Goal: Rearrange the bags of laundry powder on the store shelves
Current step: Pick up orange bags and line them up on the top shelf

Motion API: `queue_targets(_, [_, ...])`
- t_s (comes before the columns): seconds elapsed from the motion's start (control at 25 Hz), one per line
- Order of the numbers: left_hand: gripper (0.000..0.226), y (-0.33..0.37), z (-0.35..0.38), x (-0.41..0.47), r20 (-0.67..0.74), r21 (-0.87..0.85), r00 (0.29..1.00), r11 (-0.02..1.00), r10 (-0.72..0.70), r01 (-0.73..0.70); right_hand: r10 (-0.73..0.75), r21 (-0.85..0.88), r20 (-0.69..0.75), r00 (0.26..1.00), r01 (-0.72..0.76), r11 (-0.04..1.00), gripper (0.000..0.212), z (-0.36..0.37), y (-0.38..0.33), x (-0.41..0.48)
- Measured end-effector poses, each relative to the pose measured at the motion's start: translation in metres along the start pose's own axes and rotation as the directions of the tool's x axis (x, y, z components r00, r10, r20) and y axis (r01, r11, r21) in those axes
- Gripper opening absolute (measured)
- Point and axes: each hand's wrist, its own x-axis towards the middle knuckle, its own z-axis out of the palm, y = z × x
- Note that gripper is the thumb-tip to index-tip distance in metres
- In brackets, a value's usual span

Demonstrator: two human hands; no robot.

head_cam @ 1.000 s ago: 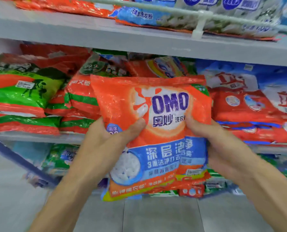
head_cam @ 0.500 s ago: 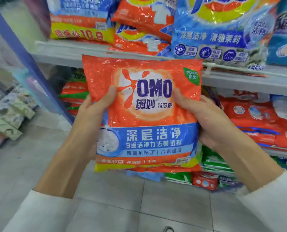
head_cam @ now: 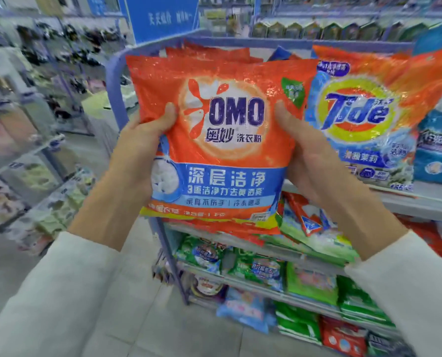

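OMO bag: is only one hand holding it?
No, the left hand and the right hand each grip one side of the OMO bag.

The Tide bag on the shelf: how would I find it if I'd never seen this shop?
Look at the blue-framed shelf unit, upper shelf. Just right of the orange OMO bag, which the left hand and right hand hold up, stands the Tide bag. It alone shows slanted blue lettering inside a yellow ring.
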Motion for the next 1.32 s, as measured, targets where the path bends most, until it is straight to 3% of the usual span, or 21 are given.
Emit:
queue_targets(0.36, [0.038, 0.008, -0.042, 0.021, -0.015, 0.040, 0.994, 0.994, -0.105, 0.105, -0.049, -0.165, -0.164, 0.985, 0.021, 0.986, 0.023, 0.055, 0.031, 0.028])
queue_targets(0.68, [0.033, -0.009, -0.031, 0.038, -0.013, 0.122, 0.993, 0.986, -0.116, 0.117, 0.011, -0.199, -0.302, 0.953, -0.074, 0.977, 0.011, 0.043, 0.034, 0.039])
queue_targets(0.88, [0.028, -0.056, -0.029, 0.028, -0.081, 0.107, 0.975, 0.970, -0.209, 0.217, 0.145, -0.199, -0.309, 0.940, -0.213, 0.957, 0.032, 0.016, 0.053, 0.027])
queue_targets(1.04, [0.027, -0.068, -0.025, 0.039, -0.143, 0.138, 0.968, 0.964, -0.209, 0.228, 0.213, -0.196, -0.291, 0.933, -0.277, 0.941, 0.027, 0.010, 0.056, 0.044])
queue_targets(1.32, [0.022, -0.035, -0.024, 0.091, -0.151, 0.201, 0.985, 0.973, -0.086, 0.115, 0.081, -0.296, -0.230, 0.970, -0.149, 0.944, 0.027, 0.034, 0.035, 0.097])
